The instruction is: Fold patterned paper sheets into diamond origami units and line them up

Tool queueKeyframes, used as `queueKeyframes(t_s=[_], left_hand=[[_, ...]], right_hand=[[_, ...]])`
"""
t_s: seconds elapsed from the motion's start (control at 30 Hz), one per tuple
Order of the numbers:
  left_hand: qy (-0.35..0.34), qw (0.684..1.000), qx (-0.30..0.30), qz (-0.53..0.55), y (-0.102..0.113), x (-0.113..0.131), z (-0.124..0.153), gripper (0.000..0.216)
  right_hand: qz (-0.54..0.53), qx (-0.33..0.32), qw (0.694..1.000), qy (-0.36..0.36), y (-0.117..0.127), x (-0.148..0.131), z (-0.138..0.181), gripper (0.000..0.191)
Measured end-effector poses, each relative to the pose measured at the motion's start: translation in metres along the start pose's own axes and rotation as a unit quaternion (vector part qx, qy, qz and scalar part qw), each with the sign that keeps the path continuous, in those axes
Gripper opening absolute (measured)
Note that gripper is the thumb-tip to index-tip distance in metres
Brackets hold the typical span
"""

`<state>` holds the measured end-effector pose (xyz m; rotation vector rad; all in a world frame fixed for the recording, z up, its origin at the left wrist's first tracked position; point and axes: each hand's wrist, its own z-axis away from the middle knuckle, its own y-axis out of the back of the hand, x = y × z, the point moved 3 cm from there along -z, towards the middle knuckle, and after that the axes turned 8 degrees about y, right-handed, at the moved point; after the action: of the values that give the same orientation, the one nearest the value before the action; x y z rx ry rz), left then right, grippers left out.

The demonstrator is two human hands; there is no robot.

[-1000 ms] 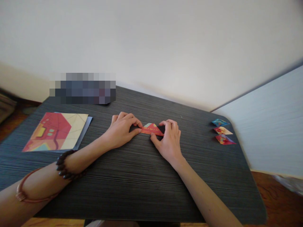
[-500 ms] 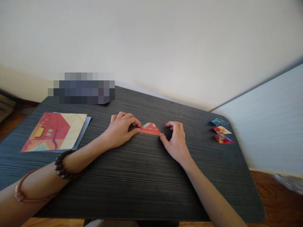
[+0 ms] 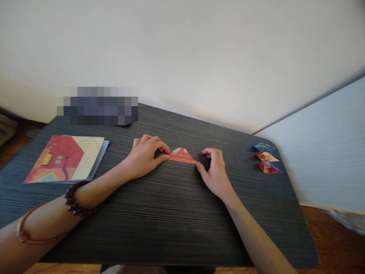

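A small folded piece of red patterned paper [image 3: 181,156] lies on the dark table, its long straight edge toward me and its top narrower. My left hand [image 3: 149,154] pinches the paper's left corner between thumb and fingertips. At the paper's right tip, the thumb of my right hand [image 3: 213,169] touches the edge, while its fingers are curled and held apart from the thumb. That hand does not grip the paper. A dark beaded bracelet and a copper-coloured band circle my left forearm.
A stack of patterned paper sheets [image 3: 67,158] lies at the left of the table [image 3: 171,213]. Three small folded paper pieces, blue [image 3: 264,147], cream [image 3: 268,156] and red [image 3: 270,167], stand in a row at the right edge. A pixelated object [image 3: 99,108] sits at the back left.
My right hand has slid slightly to the right, and its thumb now rests at the paper's outer right tip. My left hand keeps its hold on the left corner.
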<state>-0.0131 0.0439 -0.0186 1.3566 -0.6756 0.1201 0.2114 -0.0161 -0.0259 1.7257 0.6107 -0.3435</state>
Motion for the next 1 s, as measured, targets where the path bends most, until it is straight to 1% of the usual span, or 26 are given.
queueKeyframes(t_s=[0.27,0.43,0.47,0.53,0.6,0.7,0.77,0.87,0.93,1.0], left_hand=[[0.004,1.0,0.002,0.005,0.0,0.0,0.0,0.017],[-0.01,1.0,0.015,-0.002,-0.001,0.001,0.001,0.017],[-0.015,1.0,0.019,-0.005,-0.001,0.001,0.001,0.017],[-0.028,0.999,0.028,-0.01,-0.002,0.002,0.002,0.017],[-0.04,0.999,0.033,-0.013,-0.002,0.004,0.002,0.019],[-0.042,0.998,0.038,-0.013,-0.002,0.004,0.002,0.024],[-0.042,0.998,0.048,-0.011,-0.002,0.003,0.003,0.029],[-0.07,0.996,0.052,-0.003,-0.003,0.005,0.004,0.037],[-0.099,0.994,0.042,0.011,-0.004,0.008,0.004,0.033],[-0.119,0.992,0.032,0.029,-0.006,0.01,0.005,0.024]], right_hand=[[-0.02,0.014,1.0,-0.002,0.0,0.004,0.002,0.032],[0.016,0.006,1.0,-0.001,-0.003,-0.008,0.001,0.022],[0.027,0.005,1.0,0.002,-0.004,-0.012,0.0,0.023],[0.051,-0.001,0.999,0.016,-0.006,-0.018,-0.003,0.034],[0.063,-0.007,0.998,0.028,-0.009,-0.021,-0.006,0.038],[0.055,-0.009,0.998,0.043,-0.011,-0.021,-0.009,0.031],[0.031,0.003,0.998,0.053,-0.012,-0.019,-0.01,0.027],[-0.025,0.021,0.997,0.075,-0.01,-0.019,-0.01,0.016],[-0.057,0.015,0.994,0.093,-0.01,-0.021,-0.01,0.008],[-0.074,0.003,0.992,0.1,-0.01,-0.023,-0.009,0.007]])
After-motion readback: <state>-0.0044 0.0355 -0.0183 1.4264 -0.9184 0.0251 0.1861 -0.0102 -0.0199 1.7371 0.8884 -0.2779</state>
